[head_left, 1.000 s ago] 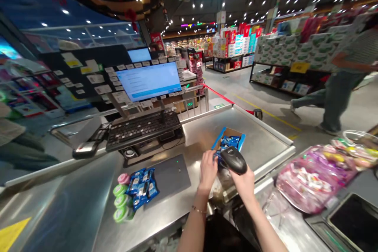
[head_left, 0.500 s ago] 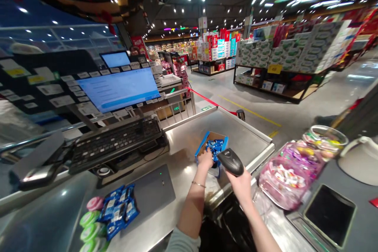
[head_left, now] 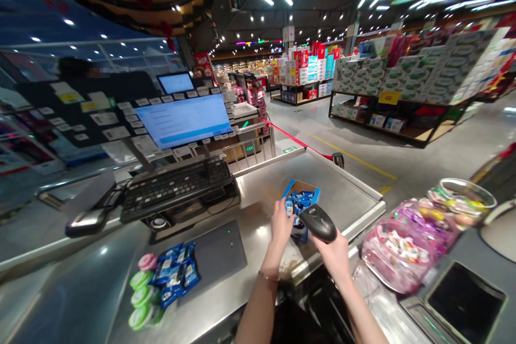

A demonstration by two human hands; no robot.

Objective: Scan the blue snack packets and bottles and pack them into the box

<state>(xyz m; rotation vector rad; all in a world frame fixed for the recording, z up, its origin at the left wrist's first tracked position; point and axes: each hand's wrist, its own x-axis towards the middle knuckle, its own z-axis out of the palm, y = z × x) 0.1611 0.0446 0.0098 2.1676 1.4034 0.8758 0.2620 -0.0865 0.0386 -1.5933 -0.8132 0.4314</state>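
Observation:
In my right hand [head_left: 334,253] is a black handheld barcode scanner [head_left: 318,223], its head toward the small box. My left hand [head_left: 282,221] is at the near left side of that open cardboard box [head_left: 313,187], which has blue edges and holds small blue packets [head_left: 303,198]. Between the left thumb and fingers is a blue packet [head_left: 289,206] with a white label, partly hidden by the fingers. More blue snack packets [head_left: 176,273] lie in a pile on the left of the counter, beside several tubs with green lids [head_left: 141,296] and a pink-lidded one [head_left: 147,262].
A keyboard [head_left: 175,188] and a monitor [head_left: 185,121] ringed with labels stand at the left. The metal counter [head_left: 262,174] ends in a raised rim. On the right are pink candy containers [head_left: 397,252], a clear round tub [head_left: 467,193] and a dark-screened tablet [head_left: 465,301].
My left hand has drawn back from inside the box to its near left side, with a blue packet now showing in its fingers. The scanner stays close by. My view has turned slightly left.

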